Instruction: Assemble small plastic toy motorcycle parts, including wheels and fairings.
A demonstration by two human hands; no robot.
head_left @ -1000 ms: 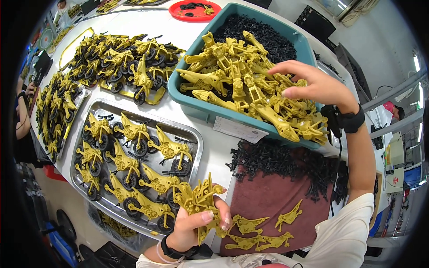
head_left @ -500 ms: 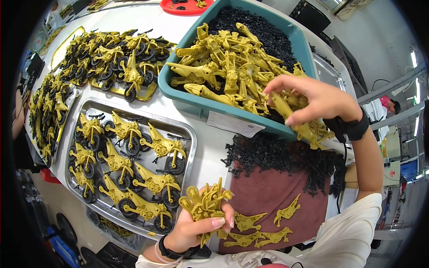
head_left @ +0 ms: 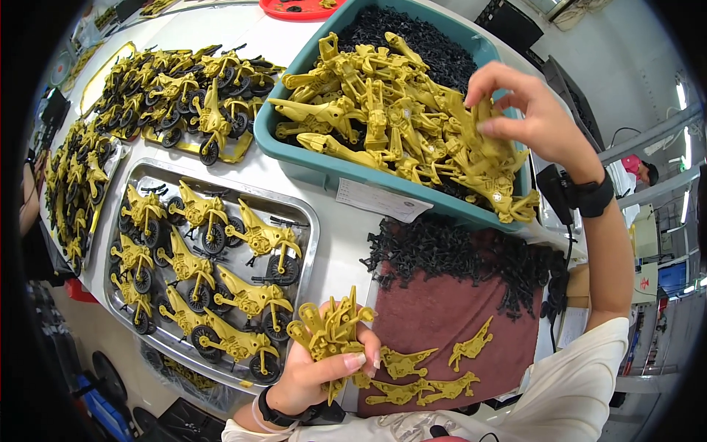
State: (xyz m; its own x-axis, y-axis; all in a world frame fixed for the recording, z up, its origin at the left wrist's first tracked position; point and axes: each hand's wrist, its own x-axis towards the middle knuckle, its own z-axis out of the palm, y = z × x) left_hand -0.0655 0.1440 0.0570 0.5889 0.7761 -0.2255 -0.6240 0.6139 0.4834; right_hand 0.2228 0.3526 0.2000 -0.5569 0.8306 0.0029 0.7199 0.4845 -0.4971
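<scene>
My left hand (head_left: pixel 317 368) is closed round a bunch of yellow plastic toy motorcycle bodies (head_left: pixel 331 331), low in front of me beside a steel tray. Over the right side of a teal bin (head_left: pixel 324 173), my right hand (head_left: pixel 523 110) pinches another yellow motorcycle body (head_left: pixel 484 132), slightly blurred by motion. Below it, a heap of the same bodies (head_left: pixel 383 110) fills much of the bin. On a brown cloth (head_left: pixel 434 317) to the right of my left hand lie several loose yellow body pieces (head_left: pixel 471 345).
Small black plastic parts (head_left: pixel 456 254) are piled at the cloth's far edge, and more black parts (head_left: pixel 420 37) lie at the back of the bin. The steel tray (head_left: pixel 313 221) holds rows of wheeled toy motorcycles (head_left: pixel 258 236). More motorcycles (head_left: pixel 169 99) are heaped at the far left. A red dish (head_left: pixel 294 9) stands behind.
My right hand has lifted up and away from the bin's near right corner, with the yellow body in its fingers. My left hand keeps its bunch, nearly in the same place.
</scene>
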